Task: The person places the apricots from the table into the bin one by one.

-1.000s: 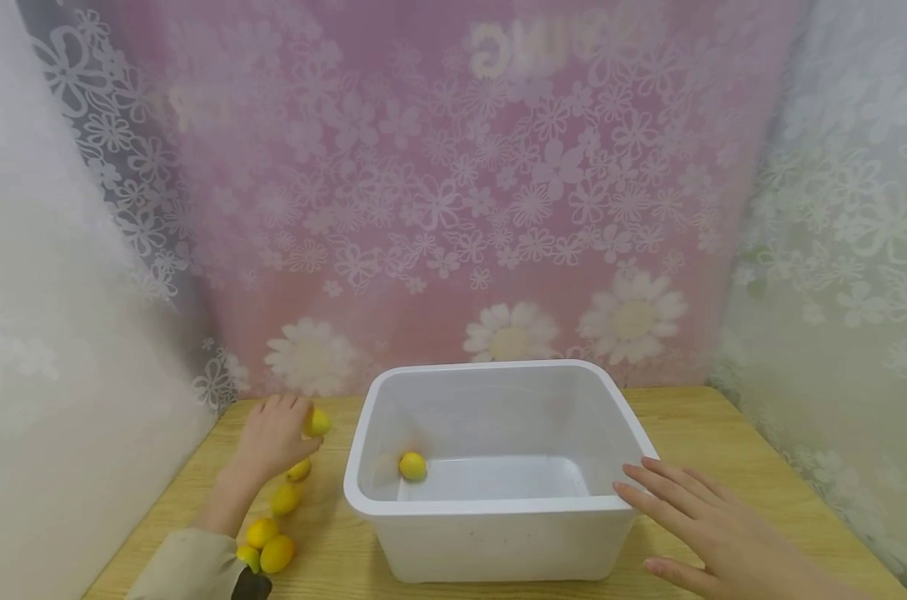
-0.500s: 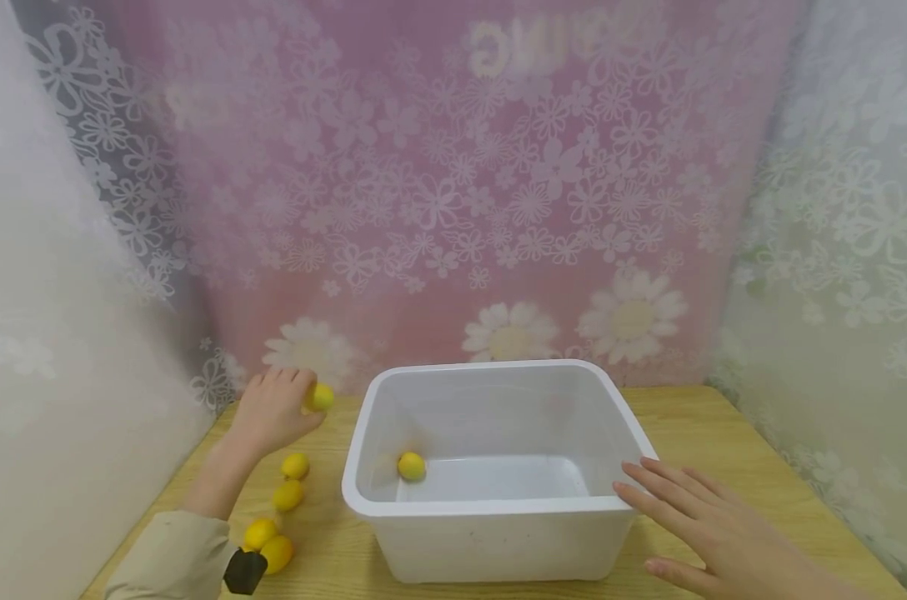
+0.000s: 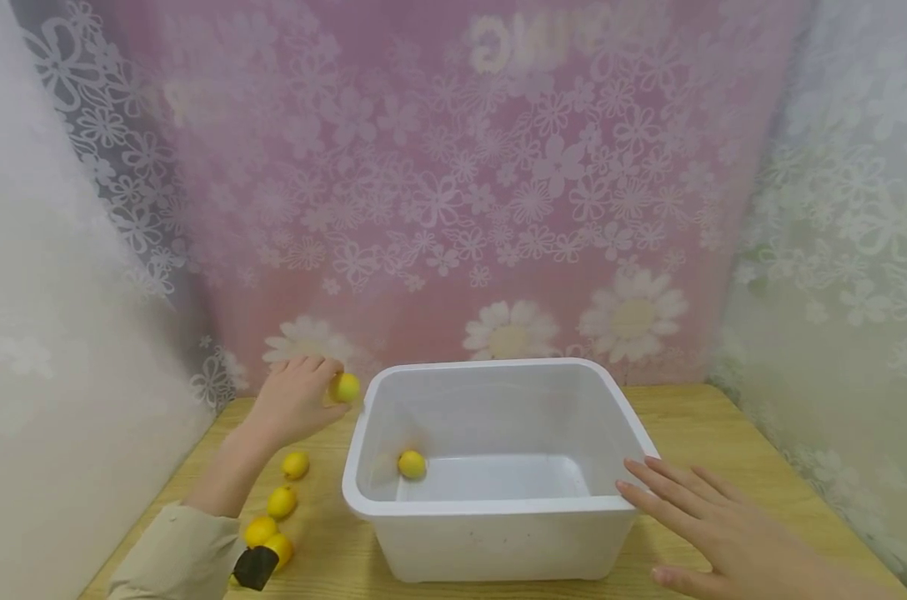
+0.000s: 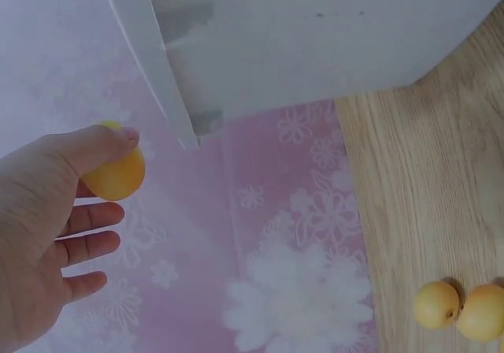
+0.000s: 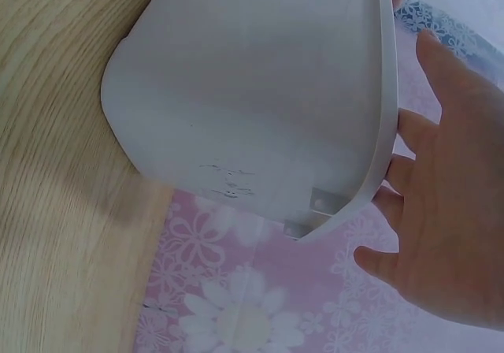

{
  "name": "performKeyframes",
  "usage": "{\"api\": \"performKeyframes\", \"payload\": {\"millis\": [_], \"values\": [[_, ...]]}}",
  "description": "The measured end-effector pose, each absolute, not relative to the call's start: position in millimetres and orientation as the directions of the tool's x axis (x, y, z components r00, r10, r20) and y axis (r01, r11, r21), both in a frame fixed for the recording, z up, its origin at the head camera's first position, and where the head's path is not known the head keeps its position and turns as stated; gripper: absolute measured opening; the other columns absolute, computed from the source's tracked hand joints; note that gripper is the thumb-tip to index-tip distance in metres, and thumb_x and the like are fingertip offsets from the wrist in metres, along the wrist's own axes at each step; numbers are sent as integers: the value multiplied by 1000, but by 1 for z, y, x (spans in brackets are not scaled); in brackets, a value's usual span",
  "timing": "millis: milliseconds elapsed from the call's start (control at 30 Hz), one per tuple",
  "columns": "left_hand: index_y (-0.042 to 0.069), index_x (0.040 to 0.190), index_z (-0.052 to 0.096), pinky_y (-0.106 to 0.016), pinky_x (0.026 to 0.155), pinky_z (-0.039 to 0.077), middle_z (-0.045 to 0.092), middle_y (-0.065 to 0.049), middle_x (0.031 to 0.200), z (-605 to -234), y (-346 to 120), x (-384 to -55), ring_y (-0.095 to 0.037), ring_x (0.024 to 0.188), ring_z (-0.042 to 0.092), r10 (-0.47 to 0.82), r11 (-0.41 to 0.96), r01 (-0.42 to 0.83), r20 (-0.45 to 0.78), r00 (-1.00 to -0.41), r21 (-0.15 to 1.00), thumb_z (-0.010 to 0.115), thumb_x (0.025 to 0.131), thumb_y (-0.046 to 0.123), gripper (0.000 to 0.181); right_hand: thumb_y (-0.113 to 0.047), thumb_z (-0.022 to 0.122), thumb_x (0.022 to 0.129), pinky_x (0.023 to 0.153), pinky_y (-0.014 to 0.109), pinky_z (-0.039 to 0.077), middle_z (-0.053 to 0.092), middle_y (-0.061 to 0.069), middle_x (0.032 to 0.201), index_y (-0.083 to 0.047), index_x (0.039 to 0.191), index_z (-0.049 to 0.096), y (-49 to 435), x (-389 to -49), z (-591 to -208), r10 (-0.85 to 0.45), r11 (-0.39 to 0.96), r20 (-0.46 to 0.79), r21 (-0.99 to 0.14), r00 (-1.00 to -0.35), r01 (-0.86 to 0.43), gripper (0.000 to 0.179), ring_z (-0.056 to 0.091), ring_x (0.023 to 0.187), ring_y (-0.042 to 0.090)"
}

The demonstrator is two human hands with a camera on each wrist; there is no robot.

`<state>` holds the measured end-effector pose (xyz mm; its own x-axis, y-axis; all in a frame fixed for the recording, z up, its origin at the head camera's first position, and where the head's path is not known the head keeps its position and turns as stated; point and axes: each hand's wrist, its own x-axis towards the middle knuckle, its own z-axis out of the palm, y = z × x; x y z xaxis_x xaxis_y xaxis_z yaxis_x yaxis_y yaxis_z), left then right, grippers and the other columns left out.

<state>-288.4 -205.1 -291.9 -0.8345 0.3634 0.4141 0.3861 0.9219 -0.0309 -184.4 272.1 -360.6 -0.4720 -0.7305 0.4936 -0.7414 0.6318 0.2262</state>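
Note:
My left hand pinches a yellow lemon between thumb and fingers, raised just left of the white plastic tub. In the left wrist view the same lemon shows under the thumb, apart from the tub's rim. Inside the tub, near its left wall, lies one lemon. Several more lemons lie in a line on the table below my left forearm, some partly hidden by a black wrist strap. My right hand rests with spread fingers at the tub's right rim, fingertips touching it in the right wrist view.
The tub stands on a light wooden table. A pink flowered curtain hangs behind the table, and pale flowered sheets close in both sides.
My left hand has lifted the lemon off the table, up and then right toward the tub's left rim. My right hand has stayed almost still.

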Motion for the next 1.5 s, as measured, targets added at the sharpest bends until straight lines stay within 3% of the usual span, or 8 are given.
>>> {"api": "performKeyframes", "payload": {"millis": [367, 567, 733, 933, 1067, 1267, 1500], "values": [[8, 105, 60, -51, 88, 42, 61, -8, 105, -293, -177, -289, -31, 103, 53, 464, 878, 471, 387, -797, -82, 74, 76, 32, 40, -47, 68, 78, 112, 19, -4, 34, 3, 149, -12, 141, 41, 272, -184, -358, -733, 633, 481, 225, -481, -740, 77, 8, 142, 8], [11, 99, 59, -49, 91, 41, 59, -3, 98, -294, -161, -294, -28, 102, 52, 507, 858, 501, 345, -790, -114, 74, 77, 33, 34, -47, 69, 78, 112, 18, -2, 37, 4, 147, -13, 141, 42, 273, -185, -358, -732, 630, 488, 217, -476, -746, 77, 10, 142, 7], [10, 103, 60, -46, 95, 37, 57, -1, 93, -296, -150, -299, -25, 95, 51, 551, 833, 532, 309, -775, -151, 73, 78, 33, 36, -46, 70, 77, 111, 16, -2, 37, 3, 147, -13, 141, 42, 273, -184, -358, -724, 637, 485, 196, -491, -746, 77, 9, 142, 6], [10, 104, 60, -44, 91, 38, 54, -1, 89, -297, -139, -302, -24, 91, 49, 600, 800, 573, 274, -752, -180, 72, 79, 32, 35, -45, 70, 77, 110, 14, -4, 35, 0, 149, -15, 143, 40, 273, -182, -357, -717, 649, 471, 185, -513, -738, 78, 6, 142, 4], [11, 106, 61, -42, 87, 39, 54, -1, 88, -297, -135, -306, -24, 90, 49, 611, 792, 573, 278, -741, -212, 72, 80, 33, 36, -46, 69, 78, 111, 16, -2, 37, 3, 147, -13, 141, 42, 272, -184, -355, -731, 630, 481, 202, -485, -750, 77, 9, 142, 7], [8, 115, 59, -45, 90, 41, 59, -6, 99, -294, -136, -308, -27, 96, 53, 615, 788, 574, 287, -734, -223, 70, 82, 34, 43, -47, 68, 79, 112, 18, -1, 36, 4, 148, -12, 142, 41, 273, -187, -356, -747, 608, 483, 215, -457, -764, 77, 10, 142, 8], [5, 110, 59, -49, 94, 38, 59, -10, 105, -290, -143, -306, -31, 103, 52, 571, 820, 547, 302, -764, -169, 69, 83, 33, 41, -46, 69, 78, 112, 18, -2, 33, 2, 149, -13, 142, 40, 276, -187, -358, -741, 613, 481, 201, -468, -764, 77, 9, 142, 8]]}}
